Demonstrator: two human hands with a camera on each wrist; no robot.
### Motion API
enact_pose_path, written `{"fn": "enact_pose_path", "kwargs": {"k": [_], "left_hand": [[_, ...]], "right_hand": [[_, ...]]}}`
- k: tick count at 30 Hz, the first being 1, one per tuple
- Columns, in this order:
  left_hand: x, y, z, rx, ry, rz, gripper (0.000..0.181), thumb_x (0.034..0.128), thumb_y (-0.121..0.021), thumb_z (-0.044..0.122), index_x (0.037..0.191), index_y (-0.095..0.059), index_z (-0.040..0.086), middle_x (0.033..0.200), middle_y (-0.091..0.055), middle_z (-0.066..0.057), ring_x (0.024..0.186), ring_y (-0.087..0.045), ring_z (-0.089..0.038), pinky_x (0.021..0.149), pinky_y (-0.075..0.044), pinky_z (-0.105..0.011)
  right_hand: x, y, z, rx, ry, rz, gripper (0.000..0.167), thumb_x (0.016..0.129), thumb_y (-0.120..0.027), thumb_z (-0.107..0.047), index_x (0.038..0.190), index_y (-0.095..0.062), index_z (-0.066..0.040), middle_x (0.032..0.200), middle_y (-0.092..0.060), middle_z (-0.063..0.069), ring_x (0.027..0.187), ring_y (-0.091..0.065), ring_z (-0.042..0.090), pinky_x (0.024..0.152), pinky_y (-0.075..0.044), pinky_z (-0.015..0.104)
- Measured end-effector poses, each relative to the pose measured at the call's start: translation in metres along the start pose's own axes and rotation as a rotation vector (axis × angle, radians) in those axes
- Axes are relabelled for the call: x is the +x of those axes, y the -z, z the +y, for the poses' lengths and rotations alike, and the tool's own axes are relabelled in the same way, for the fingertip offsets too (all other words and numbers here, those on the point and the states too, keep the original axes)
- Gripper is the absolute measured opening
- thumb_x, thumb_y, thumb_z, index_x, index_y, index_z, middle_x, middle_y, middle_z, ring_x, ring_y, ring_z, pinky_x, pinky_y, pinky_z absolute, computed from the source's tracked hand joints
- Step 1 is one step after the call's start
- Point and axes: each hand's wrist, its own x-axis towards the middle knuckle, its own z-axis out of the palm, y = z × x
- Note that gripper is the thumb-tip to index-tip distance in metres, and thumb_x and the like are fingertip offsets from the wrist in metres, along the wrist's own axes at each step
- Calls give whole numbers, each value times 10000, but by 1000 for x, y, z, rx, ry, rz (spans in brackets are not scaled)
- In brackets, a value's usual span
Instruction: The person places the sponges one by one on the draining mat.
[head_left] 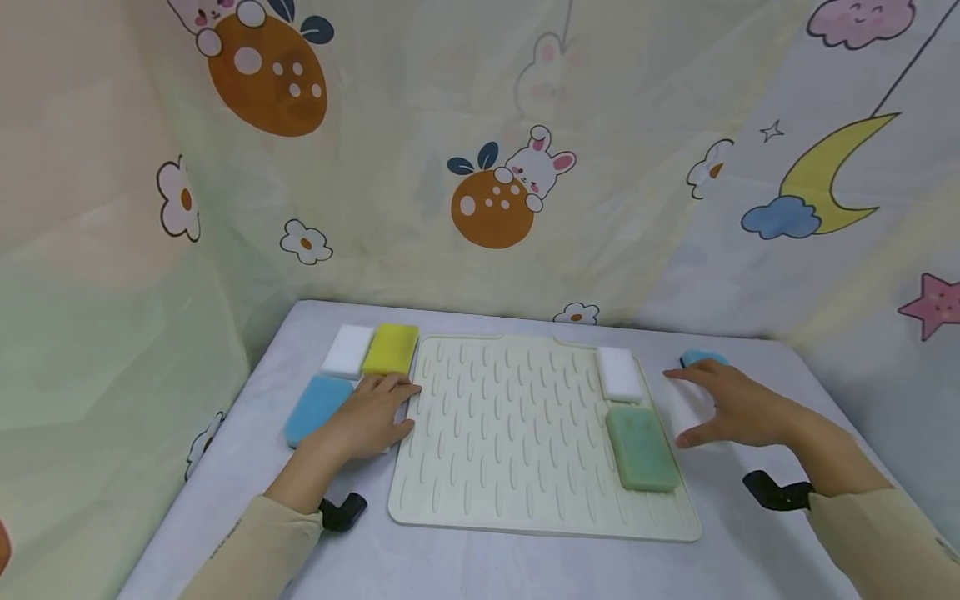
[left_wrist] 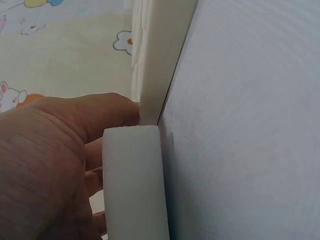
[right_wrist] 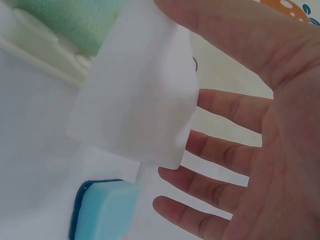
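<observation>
On white tablecloth (head_left: 480,571), sl. creased, flat: ribbed mat (head_left: 510,433), cream, raised rim, approx. ctr of table. Behind & at both sides: fabric backdrop (head_left: 390,100), pale yellow/green/lilac, hung as walls. Prints: rabbit w/ orange fruit (head_left: 492,208), white flowers, yellow moon (head_left: 832,179) w/ blue cloud, pink cloud, pink star (head_left: 937,307). Markings: faint dark marks on L sleeve (head_left: 251,550), too small to read.

Item, R hand (head_left: 738,412): thumb & fingers pinch white block (right_wrist: 135,95), just beyond mat's R edge; grip closed on it, fingers spread wide.
Item, L hand (head_left: 371,421): fingers loosely extended at mat's L edge, thumb tip touching rim; second white block (left_wrist: 135,190) on cloth under palm, beside mat.

On mat, R side: white sponge (head_left: 620,375) at back, green sponge (head_left: 642,448) just in front.
Off mat, L: white pad (head_left: 348,351) & yellow sponge (head_left: 391,349) side by side at back; blue sponge (head_left: 318,408) nearer, by L wrist.
Off mat, R: light-blue sponge (head_left: 705,358) w/ dark-blue layer, near R fingers.
Worn: beige cuffs, black wrist mount (head_left: 343,511) ea. arm.
</observation>
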Motion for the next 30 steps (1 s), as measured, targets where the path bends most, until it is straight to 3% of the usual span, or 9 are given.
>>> {"fn": "enact_pose_path", "kwargs": {"k": [6,13,23,30], "left_hand": [[1,-2,0,1,9,-3,553,996,-687,291,1504,-543,126,1549,-473,-93,1423,-382,-386,1166,-388,-558],[1,-2,-1,5,9,-1,563,991,-694,293,1507,-540,128,1543,-477,-89,1421,-386,-381,1159,-399,-554],[1,-2,-1,11,-1,6,558,988,-700,285,1498,-548,119,1525,-489,-98,1409,-396,-384,1152,-404,-556],[0,-1,0,9,0,9,553,987,-700,281,1495,-552,120,1520,-492,-97,1409,-397,-383,1147,-408,-560]], "right_hand": [[6,0,-8,4,-14,-5,1056,687,-904,-593,1513,-500,-73,1517,-388,325,1359,-394,516,1020,-442,704],[9,0,-16,4,-12,-6,1071,679,-897,-621,1508,-513,-62,1440,-476,253,1289,-468,440,994,-475,657],[18,0,-26,1,-60,-26,1081,665,-886,-663,1511,-522,-98,1435,-502,222,1300,-479,447,1006,-469,662],[20,2,-31,-7,-38,-20,1078,670,-883,-662,1508,-525,-86,1406,-525,207,1277,-517,424,1002,-487,632]]}}
